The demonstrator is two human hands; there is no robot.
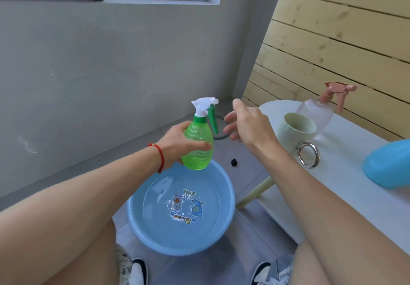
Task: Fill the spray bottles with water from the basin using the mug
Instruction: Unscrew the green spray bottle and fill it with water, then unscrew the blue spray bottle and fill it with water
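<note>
My left hand [177, 144] grips a green spray bottle [198, 147] upright above the far rim of the blue basin [137, 222]. The bottle's white and green trigger head [205, 105] is on. Water fills the basin, which stands on the floor between my feet. My right hand [246, 121] hovers just right of the trigger head, fingers loosely spread, holding nothing. A pale green mug [294, 130] with a silver ring handle stands on the white table [346, 174] to the right. Behind the mug stands a clear spray bottle [317, 114] with a pink head.
A blue rounded object [388, 165] lies on the table's right side. A small black piece [234, 162] sits on the floor beyond the basin. A grey wall is ahead, a wooden panel wall to the right. My knees and shoes frame the basin.
</note>
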